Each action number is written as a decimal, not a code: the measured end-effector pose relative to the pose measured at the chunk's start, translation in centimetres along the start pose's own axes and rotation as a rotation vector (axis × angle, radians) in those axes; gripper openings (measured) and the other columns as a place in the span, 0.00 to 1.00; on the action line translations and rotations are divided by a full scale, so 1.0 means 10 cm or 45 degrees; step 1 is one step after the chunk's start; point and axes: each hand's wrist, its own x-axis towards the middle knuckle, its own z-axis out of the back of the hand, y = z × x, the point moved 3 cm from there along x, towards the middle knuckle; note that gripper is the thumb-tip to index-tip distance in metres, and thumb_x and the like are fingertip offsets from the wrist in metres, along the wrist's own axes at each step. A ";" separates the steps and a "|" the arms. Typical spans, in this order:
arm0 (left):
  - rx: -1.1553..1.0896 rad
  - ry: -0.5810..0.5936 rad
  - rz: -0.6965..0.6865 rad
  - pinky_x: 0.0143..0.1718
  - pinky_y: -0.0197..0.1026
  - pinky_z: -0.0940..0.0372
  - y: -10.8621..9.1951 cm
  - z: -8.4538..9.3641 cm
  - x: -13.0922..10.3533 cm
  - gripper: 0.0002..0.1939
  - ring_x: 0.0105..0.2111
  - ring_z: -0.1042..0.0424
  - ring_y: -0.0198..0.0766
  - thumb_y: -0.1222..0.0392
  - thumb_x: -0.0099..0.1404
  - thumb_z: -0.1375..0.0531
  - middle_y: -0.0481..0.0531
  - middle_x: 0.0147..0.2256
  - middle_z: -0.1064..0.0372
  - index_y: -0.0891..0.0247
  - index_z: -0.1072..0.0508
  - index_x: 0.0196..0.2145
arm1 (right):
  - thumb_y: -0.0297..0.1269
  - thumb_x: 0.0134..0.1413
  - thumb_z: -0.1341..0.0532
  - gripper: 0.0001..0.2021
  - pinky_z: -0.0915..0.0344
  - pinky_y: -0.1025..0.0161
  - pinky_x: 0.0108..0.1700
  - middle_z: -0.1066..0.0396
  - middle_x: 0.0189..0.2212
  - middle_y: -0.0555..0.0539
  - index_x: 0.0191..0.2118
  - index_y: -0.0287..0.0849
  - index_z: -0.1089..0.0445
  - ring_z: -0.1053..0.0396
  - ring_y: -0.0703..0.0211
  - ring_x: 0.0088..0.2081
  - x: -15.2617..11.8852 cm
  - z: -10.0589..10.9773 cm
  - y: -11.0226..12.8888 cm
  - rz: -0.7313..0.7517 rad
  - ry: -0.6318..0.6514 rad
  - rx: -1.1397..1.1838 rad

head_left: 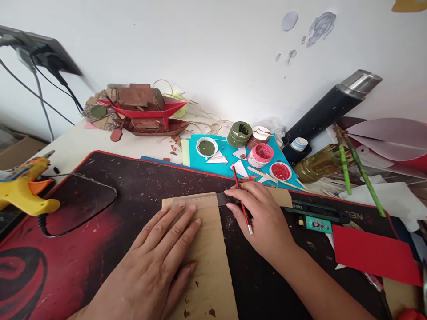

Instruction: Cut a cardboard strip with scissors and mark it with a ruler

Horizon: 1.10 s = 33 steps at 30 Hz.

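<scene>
My left hand (160, 249) lies flat with fingers stretched out over a strip of brown cardboard (210, 262). Its fingertips press on a clear ruler (205, 202) that crosses the far end of the strip. My right hand (260, 213) is closed around a red and black pencil (238, 180), its point tilted up and away from the cardboard. Thumb and forefinger of that hand are at the ruler's right end; whether they pinch it I cannot tell. Another cardboard piece (282, 197) shows beyond the right hand.
A dark mat (133, 186) covers the desk. A yellow glue gun (26, 191) with its cord lies left. Behind are model boats (143, 106) and open paint jars (240, 133) on a blue sheet (200, 164). A black flask (327, 106), utility knife (320, 212) and red card (373, 253) are right.
</scene>
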 end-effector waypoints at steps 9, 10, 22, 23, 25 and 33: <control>0.023 -0.023 -0.023 0.77 0.51 0.49 -0.01 0.00 -0.01 0.30 0.73 0.37 0.51 0.56 0.78 0.45 0.61 0.73 0.35 0.70 0.34 0.73 | 0.27 0.73 0.38 0.10 0.26 0.44 0.52 0.22 0.45 0.41 0.54 0.45 0.25 0.25 0.44 0.48 0.00 -0.01 0.00 0.014 0.000 -0.019; 0.021 -0.021 -0.021 0.77 0.51 0.48 -0.01 0.00 -0.01 0.31 0.73 0.36 0.51 0.56 0.78 0.44 0.61 0.73 0.35 0.70 0.34 0.73 | 0.26 0.73 0.38 0.10 0.26 0.45 0.52 0.22 0.45 0.41 0.54 0.44 0.25 0.25 0.44 0.48 0.00 -0.01 0.01 0.013 -0.001 -0.020; 0.042 0.005 -0.031 0.79 0.51 0.62 -0.02 -0.01 -0.02 0.31 0.78 0.48 0.52 0.55 0.76 0.43 0.62 0.75 0.40 0.71 0.34 0.72 | 0.26 0.72 0.37 0.10 0.26 0.46 0.52 0.23 0.45 0.40 0.53 0.42 0.23 0.26 0.44 0.48 0.01 -0.02 0.00 0.012 -0.003 -0.012; 0.038 0.008 -0.034 0.79 0.50 0.63 -0.02 -0.01 -0.02 0.31 0.79 0.50 0.52 0.55 0.76 0.43 0.63 0.75 0.40 0.71 0.34 0.72 | 0.26 0.72 0.37 0.09 0.26 0.46 0.52 0.23 0.45 0.40 0.53 0.41 0.23 0.26 0.44 0.48 0.02 -0.02 0.00 0.011 -0.003 -0.014; 0.030 0.011 -0.040 0.79 0.50 0.64 -0.02 -0.01 -0.01 0.32 0.79 0.52 0.53 0.54 0.76 0.43 0.64 0.75 0.41 0.72 0.34 0.72 | 0.26 0.72 0.37 0.09 0.27 0.45 0.53 0.23 0.45 0.40 0.53 0.41 0.23 0.26 0.43 0.48 0.02 -0.02 0.00 0.012 -0.001 -0.019; 0.052 0.015 -0.042 0.79 0.50 0.61 -0.02 -0.01 0.00 0.31 0.77 0.47 0.52 0.55 0.77 0.43 0.63 0.74 0.39 0.71 0.33 0.72 | 0.27 0.73 0.37 0.10 0.26 0.44 0.53 0.22 0.45 0.41 0.53 0.45 0.24 0.25 0.44 0.48 0.03 -0.01 0.01 0.016 -0.005 -0.023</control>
